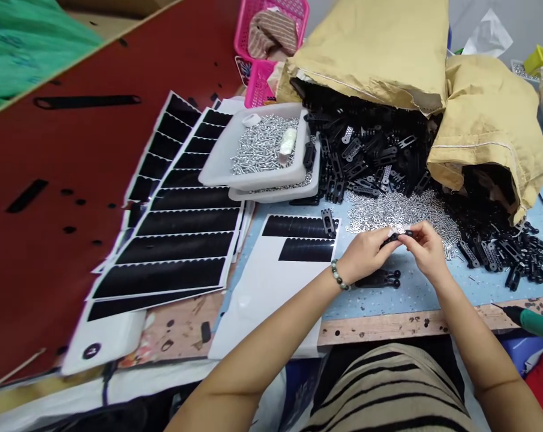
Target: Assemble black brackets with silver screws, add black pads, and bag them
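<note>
Over the front of the blue work surface, both hands meet at a small black plastic part [392,239]. My left hand [365,253], with a beaded bracelet at the wrist, pinches one end of it. My right hand [425,249] has its fingertips closed on the other end. The fingers hide much of the part. Just below my left hand lie a few long black pieces with round ends [379,279]. Beyond the hands spreads a heap of small silver screws [401,210]. A sheet of black stickers [298,227] lies to the left, with a slotted black piece [328,222] on it.
Stacked white tubs [217,171] hold silver screws. Two tan sacks [374,48] spill black plastic parts [356,156] at the back. Piled black sticker sheets [176,240] lie left, beside a red board [95,150]. A green-handled pointed tool [539,324] juts in at right.
</note>
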Tool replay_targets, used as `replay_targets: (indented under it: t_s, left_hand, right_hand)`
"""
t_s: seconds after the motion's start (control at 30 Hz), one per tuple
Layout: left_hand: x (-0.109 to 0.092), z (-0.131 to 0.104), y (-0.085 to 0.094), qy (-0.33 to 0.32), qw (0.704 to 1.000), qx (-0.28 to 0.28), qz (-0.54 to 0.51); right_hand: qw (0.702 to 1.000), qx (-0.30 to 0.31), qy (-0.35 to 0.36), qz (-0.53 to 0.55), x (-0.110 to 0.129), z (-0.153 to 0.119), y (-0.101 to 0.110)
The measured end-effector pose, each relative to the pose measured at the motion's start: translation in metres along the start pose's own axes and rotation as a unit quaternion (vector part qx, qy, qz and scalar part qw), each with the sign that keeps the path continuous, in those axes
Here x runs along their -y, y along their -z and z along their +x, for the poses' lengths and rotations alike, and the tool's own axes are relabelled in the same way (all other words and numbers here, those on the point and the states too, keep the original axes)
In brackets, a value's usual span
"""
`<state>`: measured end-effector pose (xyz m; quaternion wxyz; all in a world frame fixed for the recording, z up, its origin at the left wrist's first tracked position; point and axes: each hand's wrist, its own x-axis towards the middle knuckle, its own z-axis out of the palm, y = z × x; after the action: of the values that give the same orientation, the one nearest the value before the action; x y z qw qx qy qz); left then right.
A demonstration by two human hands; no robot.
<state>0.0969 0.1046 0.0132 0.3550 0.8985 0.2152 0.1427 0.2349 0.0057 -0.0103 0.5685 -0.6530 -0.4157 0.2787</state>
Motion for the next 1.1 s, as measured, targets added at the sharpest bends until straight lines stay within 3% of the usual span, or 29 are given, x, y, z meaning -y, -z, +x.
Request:
replay_targets:
  t_s: [0.07, 0.17, 0.27, 0.37, 0.47, 0.6, 0.73, 0.87, 1.1]
  left_hand:
    - [0.005, -0.006, 0.011, 0.013, 1.0, 0.004, 0.006]
    - [0.016, -0.015, 0.022, 0.081, 0.997, 0.007, 0.001]
    - [0.025, -0.023, 0.021, 0.124, 0.992, 0.021, -0.017]
    - [0.029, -0.025, 0.013, 0.133, 0.99, 0.039, -0.028]
    - [0.031, -0.022, 0.004, 0.119, 0.99, 0.064, -0.037]
    - [0.033, -0.015, -0.011, 0.032, 0.994, 0.103, -0.022]
    - [0.035, -0.016, -0.024, -0.022, 0.993, 0.107, 0.047]
    - [0.041, -0.025, -0.024, -0.04, 0.991, 0.115, 0.047]
    - [0.047, -0.02, -0.02, -0.014, 0.997, 0.069, 0.009]
  right_hand:
    - [0.999, 0.039, -0.002, -0.023, -0.003, 0.0, -0.002]
    - [0.982, 0.094, 0.028, -0.16, -0.013, -0.001, -0.006]
    - [0.93, 0.136, 0.081, -0.33, -0.026, -0.003, -0.011]
    - [0.895, 0.172, 0.103, -0.399, -0.035, -0.007, -0.013]
    - [0.913, 0.141, 0.102, -0.37, -0.037, -0.014, -0.004]
    - [0.949, 0.079, 0.106, -0.286, -0.04, -0.028, 0.014]
    - [0.935, 0.129, 0.148, -0.295, -0.05, -0.042, 0.014]
    - [0.925, 0.128, 0.166, -0.317, -0.058, -0.047, 0.005]
    - [0.948, 0.095, 0.136, -0.271, -0.059, -0.036, 0.001]
